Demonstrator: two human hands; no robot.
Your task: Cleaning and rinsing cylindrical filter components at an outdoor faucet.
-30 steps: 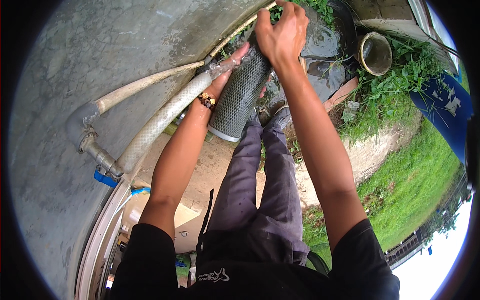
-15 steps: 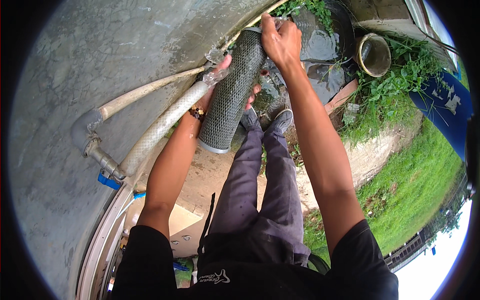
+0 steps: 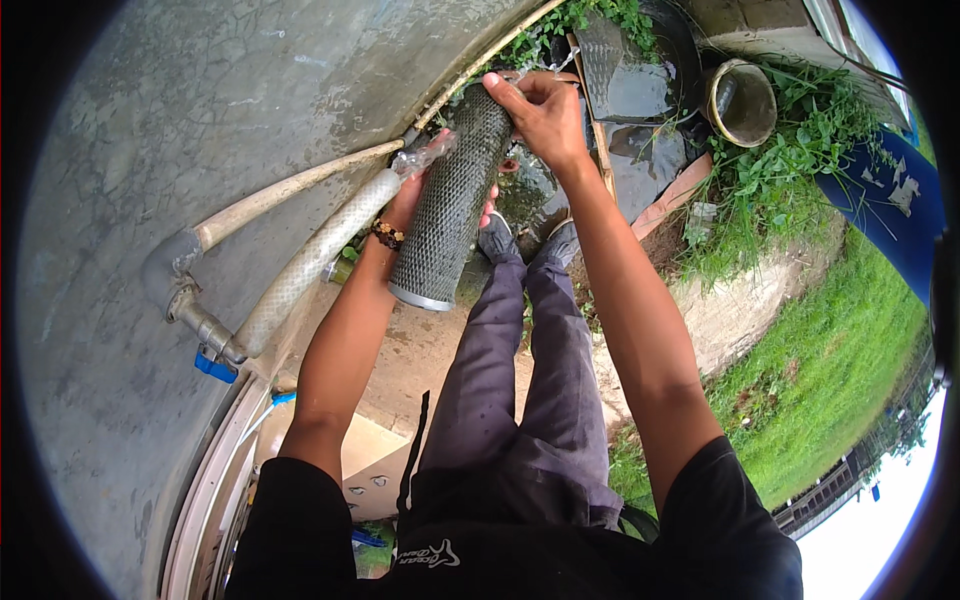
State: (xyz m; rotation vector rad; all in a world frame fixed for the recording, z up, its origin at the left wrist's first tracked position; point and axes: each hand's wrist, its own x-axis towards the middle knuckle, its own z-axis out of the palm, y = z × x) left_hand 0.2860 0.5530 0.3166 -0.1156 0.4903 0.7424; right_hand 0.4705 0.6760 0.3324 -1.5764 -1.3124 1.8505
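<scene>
A dark mesh filter cartridge [image 3: 452, 200] with a pale grey end cap is held slantwise in front of me, its lower end toward me. My left hand [image 3: 408, 203] wraps it from beneath; the fingertips show at its right side and the palm is hidden behind the mesh. At the far end, my right hand [image 3: 545, 118] grips the rim with its thumb on top. Water pours from a whitish flexible hose [image 3: 325, 255] on the left, striking the cartridge near my left hand. Some water also splashes past the far end by my right hand.
A grey wall [image 3: 200, 120] runs along the left, with a pipe elbow [image 3: 170, 262] and a blue-handled valve [image 3: 215, 366]. Ahead lie a black basin [image 3: 685, 60] of water, a wooden strip [image 3: 597, 130] and a tilted bucket [image 3: 768, 115]. Grass and a blue object [image 3: 890, 215] are at right.
My right hand has come nearer and to the left along the far rim. The cartridge has shifted slightly left and toward me, and the wooden strip by the basin now shows.
</scene>
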